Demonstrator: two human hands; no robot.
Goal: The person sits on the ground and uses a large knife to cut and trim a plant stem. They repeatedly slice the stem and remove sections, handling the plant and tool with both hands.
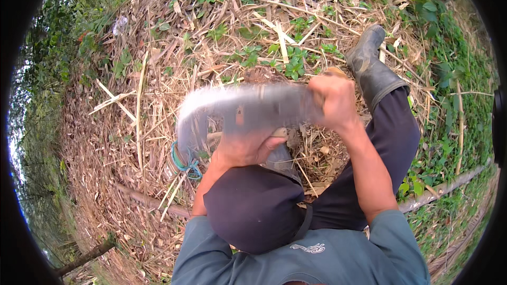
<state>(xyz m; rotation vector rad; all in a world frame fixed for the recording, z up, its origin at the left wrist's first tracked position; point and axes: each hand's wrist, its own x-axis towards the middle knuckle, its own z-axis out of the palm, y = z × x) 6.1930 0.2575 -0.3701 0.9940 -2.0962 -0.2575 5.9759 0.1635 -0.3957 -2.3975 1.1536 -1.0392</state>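
My right hand (335,97) is closed around the handle of a machete (259,108), and a yellowish-brown bit of the handle shows above the fist. The broad blade points left and is smeared by motion. It passes in front of my left hand (243,145), which is closed around a short pale stick (281,133) whose cut end shows by the thumb. The blade hides part of those fingers. Just beyond the blade lies a brown chunk of wood (263,74), partly covered.
Teal cord (185,162) is tied around an object left of my left wrist. My bent knee (256,206) is close below the hands; a rubber boot (372,63) stands at the right. Split strips (140,108) and dry leaves litter the ground. A pole (449,186) lies right.
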